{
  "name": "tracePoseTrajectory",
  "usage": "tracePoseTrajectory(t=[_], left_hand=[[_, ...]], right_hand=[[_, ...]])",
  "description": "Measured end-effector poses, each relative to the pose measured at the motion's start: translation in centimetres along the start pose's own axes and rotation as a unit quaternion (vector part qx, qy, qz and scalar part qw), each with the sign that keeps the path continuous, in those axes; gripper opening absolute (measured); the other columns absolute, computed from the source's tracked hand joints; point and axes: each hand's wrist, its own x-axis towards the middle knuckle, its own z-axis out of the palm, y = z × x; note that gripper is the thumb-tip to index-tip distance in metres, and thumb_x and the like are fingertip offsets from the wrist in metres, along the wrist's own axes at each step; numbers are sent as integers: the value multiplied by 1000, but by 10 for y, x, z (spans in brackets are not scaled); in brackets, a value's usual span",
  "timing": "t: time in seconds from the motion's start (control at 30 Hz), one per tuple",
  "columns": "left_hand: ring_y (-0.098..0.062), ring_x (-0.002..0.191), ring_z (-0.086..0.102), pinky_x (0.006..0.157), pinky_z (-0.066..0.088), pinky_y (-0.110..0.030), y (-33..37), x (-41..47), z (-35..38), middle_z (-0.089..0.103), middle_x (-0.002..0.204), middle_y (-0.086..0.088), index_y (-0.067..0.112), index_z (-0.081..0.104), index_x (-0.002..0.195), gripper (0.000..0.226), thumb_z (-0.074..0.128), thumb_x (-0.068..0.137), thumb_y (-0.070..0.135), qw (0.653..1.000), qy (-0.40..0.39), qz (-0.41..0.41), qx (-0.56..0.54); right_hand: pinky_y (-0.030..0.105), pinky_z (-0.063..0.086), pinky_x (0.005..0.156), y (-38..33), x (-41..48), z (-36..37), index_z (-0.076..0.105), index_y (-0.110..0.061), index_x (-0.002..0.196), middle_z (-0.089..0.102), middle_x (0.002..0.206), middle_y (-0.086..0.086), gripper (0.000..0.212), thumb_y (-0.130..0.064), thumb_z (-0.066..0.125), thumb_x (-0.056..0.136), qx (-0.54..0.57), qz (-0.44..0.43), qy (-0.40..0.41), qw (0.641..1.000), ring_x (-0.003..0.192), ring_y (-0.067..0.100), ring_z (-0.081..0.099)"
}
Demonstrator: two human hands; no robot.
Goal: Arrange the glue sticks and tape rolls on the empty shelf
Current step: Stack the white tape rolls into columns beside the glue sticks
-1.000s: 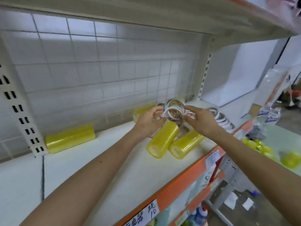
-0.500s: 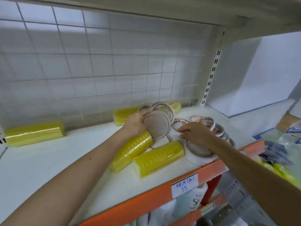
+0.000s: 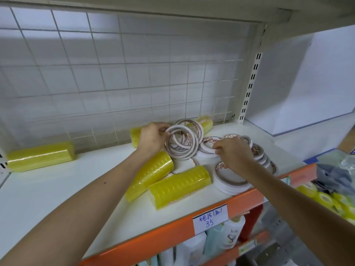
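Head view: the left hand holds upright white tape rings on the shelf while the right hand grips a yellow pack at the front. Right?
Not quite. In the head view the right hand grips flat white tape rolls; the front yellow packs lie to its left. The left hand does hold upright white tape rings on the shelf.

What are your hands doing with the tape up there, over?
Left hand grips upright white tape rings. Right hand pinches a flat white roll beside them. Two yellow tape packs lie in front, under the left wrist.
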Motion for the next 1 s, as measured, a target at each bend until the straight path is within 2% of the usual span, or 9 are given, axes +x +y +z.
tracePoseTrajectory(t=[0.17, 0.3, 0.43, 0.5, 0.67, 0.73, 0.83, 0.9, 1.0], left_hand=[[-19, 106, 61, 86, 40, -17, 6, 1, -9, 68, 111, -9, 9, 66, 110, 26, 61, 85, 9, 997, 49, -27, -43], [-18, 103, 62, 86, 42, -19, -1, -6, -24, 68, 108, -8, 9, 67, 109, 24, 62, 85, 11, 994, 68, -49, -70], [-28, 96, 65, 90, 52, -41, -26, -23, -60, 68, 103, -11, 8, 68, 105, 22, 62, 84, 6, 982, 89, -99, -134], [-28, 94, 65, 88, 52, -44, -47, -38, -90, 68, 96, -9, 10, 69, 101, 20, 62, 83, 5, 977, 110, -119, -139], [-26, 90, 66, 86, 53, -45, -112, -92, -186, 66, 86, -3, 12, 70, 98, 20, 60, 83, 3, 961, 180, -167, -129], [-17, 80, 66, 84, 55, -44, -141, -124, -229, 66, 85, -3, 12, 70, 99, 20, 60, 83, 3, 954, 207, -185, -111], [5, 53, 57, 77, 57, -40, -177, -179, -286, 66, 81, -4, 7, 70, 98, 17, 60, 85, 4, 952, 221, -197, -76], [4, 49, 57, 76, 58, -39, -206, -225, -334, 68, 80, -5, 10, 70, 96, 16, 59, 85, 6, 946, 239, -214, -39], [4, 48, 57, 77, 57, -36, -241, -279, -390, 69, 80, -2, 15, 71, 96, 21, 58, 84, 4, 934, 263, -240, -6]], right_hand=[[34, 45, 76, 5, -5, -22, 69, -17, 99, 70, 98, 11, 23, -14, 50, 87, 33, 19, 76, 996, 91, 32, 58], [35, 45, 75, -8, -3, -26, 71, -18, 96, 72, 95, 8, 20, -14, 55, 85, 90, -22, 95, 991, 88, 30, 60], [31, 44, 75, -50, 5, -21, 71, -18, 99, 72, 97, 6, 21, -13, 56, 86, 111, -83, 72, 988, 90, 27, 62], [28, 40, 71, -84, 8, -17, 72, -19, 97, 72, 96, 7, 20, -14, 57, 84, 106, -115, 65, 986, 89, 26, 62], [33, 43, 76, -196, 0, -1, 71, -16, 97, 71, 100, 9, 19, -13, 58, 84, 152, -176, 31, 972, 94, 28, 62], [33, 41, 75, -250, -11, 9, 71, -15, 96, 71, 99, 10, 18, -12, 58, 84, 166, -213, 14, 963, 93, 27, 62], [33, 43, 78, -325, -34, 28, 71, -14, 95, 70, 100, 10, 17, -12, 58, 85, 190, -245, -20, 951, 95, 28, 61], [36, 46, 82, -388, -57, 44, 71, -15, 97, 69, 104, 9, 17, -13, 58, 85, 193, -276, -39, 941, 99, 28, 60], [33, 44, 78, -465, -94, 57, 71, -15, 95, 70, 100, 8, 16, -14, 57, 86, 199, -319, -44, 926, 96, 27, 60]])
